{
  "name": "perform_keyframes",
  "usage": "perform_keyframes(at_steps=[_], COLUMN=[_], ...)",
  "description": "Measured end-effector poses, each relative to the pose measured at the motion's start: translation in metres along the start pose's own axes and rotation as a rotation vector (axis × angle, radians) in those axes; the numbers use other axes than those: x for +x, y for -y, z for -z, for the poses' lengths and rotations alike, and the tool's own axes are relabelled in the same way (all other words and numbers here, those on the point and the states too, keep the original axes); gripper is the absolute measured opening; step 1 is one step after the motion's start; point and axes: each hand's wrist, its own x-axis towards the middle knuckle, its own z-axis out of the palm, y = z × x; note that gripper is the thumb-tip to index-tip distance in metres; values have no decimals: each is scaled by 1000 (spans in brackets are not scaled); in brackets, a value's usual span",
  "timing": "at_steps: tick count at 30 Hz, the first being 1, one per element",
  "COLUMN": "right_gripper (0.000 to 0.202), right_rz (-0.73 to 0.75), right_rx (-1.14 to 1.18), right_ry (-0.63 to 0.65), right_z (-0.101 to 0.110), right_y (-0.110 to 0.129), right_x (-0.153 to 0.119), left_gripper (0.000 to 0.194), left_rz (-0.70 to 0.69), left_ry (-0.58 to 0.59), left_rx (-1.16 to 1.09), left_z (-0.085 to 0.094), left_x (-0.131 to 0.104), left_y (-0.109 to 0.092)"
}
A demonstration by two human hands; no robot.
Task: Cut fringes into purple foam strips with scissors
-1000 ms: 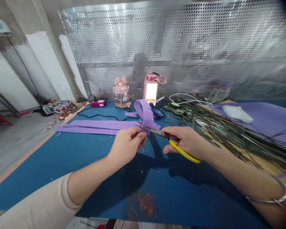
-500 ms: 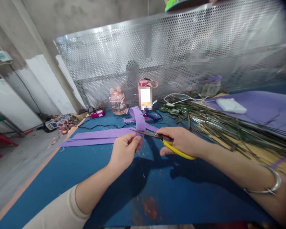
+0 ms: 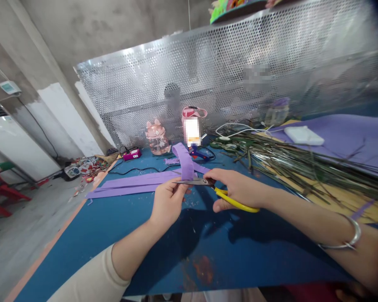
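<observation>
My left hand (image 3: pixel 168 199) pinches the lower end of a curled purple strip (image 3: pixel 183 158) that loops up above my fingers. In my right hand (image 3: pixel 236 188) are scissors (image 3: pixel 236 201) with yellow handles. Their dark blades point left and lie across the strip just over my left fingertips; the blades are parted a little. Behind my left hand, long flat purple strips (image 3: pixel 126 184) lie on the blue table (image 3: pixel 138 260). A small purple scrap (image 3: pixel 171 161) rests beyond the loop.
A blue glue gun (image 3: pixel 200 153) lies behind the loop. Further back stand a pink jar (image 3: pixel 156 136) and a magenta box (image 3: pixel 132 154) with a black cord. Dark green stems (image 3: pixel 290 161), a white block (image 3: pixel 303 135) and a purple sheet (image 3: pixel 343 130) cover the right side.
The scissor blades have tilted flatter and sit slightly lower against the strip. Both hands keep their hold. The whole view has shifted a little.
</observation>
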Motion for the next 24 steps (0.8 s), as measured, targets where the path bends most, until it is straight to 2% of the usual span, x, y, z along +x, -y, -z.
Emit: perform_keyframes(at_steps=[19, 24], right_gripper=[68, 59], right_rz=[80, 107], right_rx=[36, -4], right_ry=[-15, -41], right_z=[0, 1], right_y=[-8, -5], right_x=[-1, -2], left_gripper=[31, 31], left_rz=[-58, -79], left_ry=[27, 31], left_rx=[99, 87], left_z=[3, 3], left_x=[-2, -2], left_y=[1, 1])
